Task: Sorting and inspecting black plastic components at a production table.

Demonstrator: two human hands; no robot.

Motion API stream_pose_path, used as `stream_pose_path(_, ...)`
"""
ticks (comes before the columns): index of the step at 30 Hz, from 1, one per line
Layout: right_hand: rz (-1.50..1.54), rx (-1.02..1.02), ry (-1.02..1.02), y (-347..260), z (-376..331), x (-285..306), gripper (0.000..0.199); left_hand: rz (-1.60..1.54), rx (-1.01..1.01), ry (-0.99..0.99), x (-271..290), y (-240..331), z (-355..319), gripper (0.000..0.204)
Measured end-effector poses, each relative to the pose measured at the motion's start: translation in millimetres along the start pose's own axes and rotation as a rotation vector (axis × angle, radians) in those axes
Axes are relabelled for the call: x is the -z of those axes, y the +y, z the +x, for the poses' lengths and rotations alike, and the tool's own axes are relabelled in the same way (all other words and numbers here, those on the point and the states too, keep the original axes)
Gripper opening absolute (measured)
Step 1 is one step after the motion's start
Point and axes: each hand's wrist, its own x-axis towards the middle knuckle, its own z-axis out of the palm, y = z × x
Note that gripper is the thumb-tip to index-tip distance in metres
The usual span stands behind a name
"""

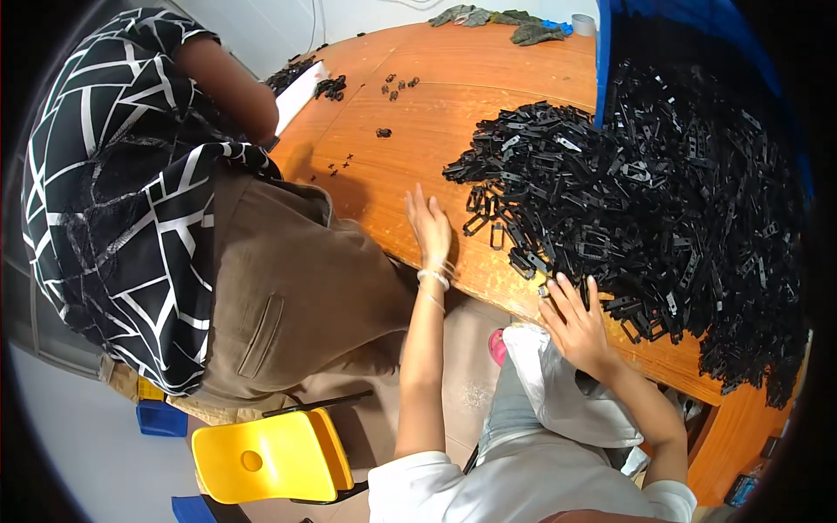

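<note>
A big heap of small black plastic parts, many shaped like narrow open frames, covers the right side of the wooden table. My left hand reaches over the table's near edge, left of the heap. Its fingers are stretched out and nothing shows in them. My right hand lies at the near edge of the heap with its fingers spread, the fingertips close to the black parts. A small shiny thing shows at one finger; I cannot tell whether it is a ring.
A blue bin lies behind the heap, black parts spilling from it. Close on my left a person in a patterned shirt bends over the table. Small dark pieces lie scattered there. A yellow stool stands lower left; cloths lie at the back.
</note>
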Motion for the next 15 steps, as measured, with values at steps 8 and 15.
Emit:
stream_pose_path(8,0.097,-0.155,-0.098,-0.4,-17.3,-1.4,0.034,0.500,0.170,0.128,10.4,-91.0,113.0,0.053)
stream_pose_path(15,0.037,-0.183,-0.298,1.5,-23.5,3.7,0.033,0.461,0.301,0.443,78.8,-202.6,195.6,0.060)
